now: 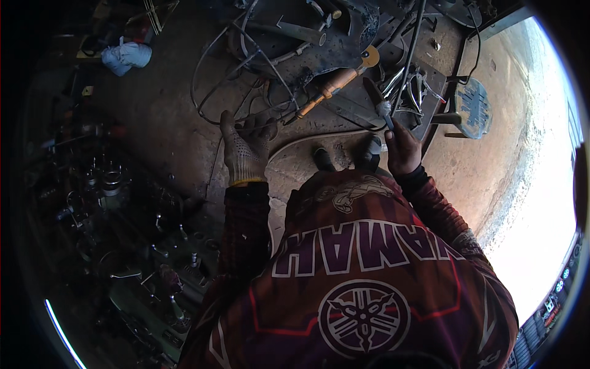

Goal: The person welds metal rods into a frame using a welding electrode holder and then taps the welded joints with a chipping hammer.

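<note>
My left hand [246, 144], in a pale dotted work glove, is curled round a dark cable [249, 127] that loops up beside the bench. Bare, my right hand [404, 149] grips the handle of a knife-like tool [382, 106]. Its dark blade points up and away, and something pale is wrapped where blade and handle meet. Between my hands, an orange angle grinder [332, 86] with a yellow disc [369, 56] lies slantwise on the metal bench [353, 122]. The grinder's cord end is near my left fingers.
Metal parts and a tube [301, 31] crowd the far bench. Shiny metal pieces [413, 92] lie right of the tool. A worn blue stool seat [472, 107] stands at the right. Machinery with levers [166, 252] fills the left. A pale cloth bundle [126, 56] sits far left.
</note>
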A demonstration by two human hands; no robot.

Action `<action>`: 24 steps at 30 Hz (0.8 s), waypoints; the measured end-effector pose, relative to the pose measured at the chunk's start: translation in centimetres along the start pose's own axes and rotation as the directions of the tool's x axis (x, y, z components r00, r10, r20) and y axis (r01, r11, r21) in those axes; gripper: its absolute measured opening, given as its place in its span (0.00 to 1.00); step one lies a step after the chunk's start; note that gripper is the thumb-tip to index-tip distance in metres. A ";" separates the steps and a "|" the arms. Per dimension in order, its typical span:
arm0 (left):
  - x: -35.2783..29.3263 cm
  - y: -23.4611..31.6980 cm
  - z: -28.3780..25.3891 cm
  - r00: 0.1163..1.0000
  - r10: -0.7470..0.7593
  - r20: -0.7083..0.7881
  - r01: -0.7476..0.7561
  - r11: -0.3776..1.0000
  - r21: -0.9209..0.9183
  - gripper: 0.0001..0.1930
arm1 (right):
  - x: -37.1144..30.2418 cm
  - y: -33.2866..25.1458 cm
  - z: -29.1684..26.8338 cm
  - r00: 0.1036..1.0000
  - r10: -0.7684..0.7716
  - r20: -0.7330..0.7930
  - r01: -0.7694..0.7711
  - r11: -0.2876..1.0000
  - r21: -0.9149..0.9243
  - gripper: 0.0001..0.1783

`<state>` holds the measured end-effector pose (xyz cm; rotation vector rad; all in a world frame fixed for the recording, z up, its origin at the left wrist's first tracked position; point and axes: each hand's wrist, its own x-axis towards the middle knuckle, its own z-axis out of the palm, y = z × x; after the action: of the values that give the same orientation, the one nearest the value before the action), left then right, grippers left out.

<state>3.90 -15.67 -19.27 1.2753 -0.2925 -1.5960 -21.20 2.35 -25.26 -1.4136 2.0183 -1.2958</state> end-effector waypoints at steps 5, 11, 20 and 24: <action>1.8 -2.7 -2.4 0.988 -0.127 0.083 0.145 0.955 -0.260 0.35 | 0.2 -0.3 0.3 0.994 0.083 0.074 -0.084 0.996 0.012 0.18; 0.3 -4.8 -4.7 0.981 -0.161 0.106 0.192 0.856 -0.480 0.39 | 1.0 -1.2 0.7 0.990 -0.072 0.124 0.069 0.997 0.031 0.17; 1.3 -7.6 -2.9 0.893 -0.442 -0.085 0.285 0.701 -0.654 0.41 | 1.4 -0.2 0.6 0.972 0.000 0.236 0.017 0.997 -0.070 0.19; 2.1 -8.5 -2.6 0.886 -0.463 -0.011 0.320 0.628 -0.709 0.42 | 2.2 -1.3 1.0 0.961 -0.049 0.273 0.066 0.997 -0.052 0.16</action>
<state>1.52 -12.62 -27.53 0.8989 0.7251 -1.6782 -20.72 -0.21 -24.21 -1.5919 1.8582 -1.0051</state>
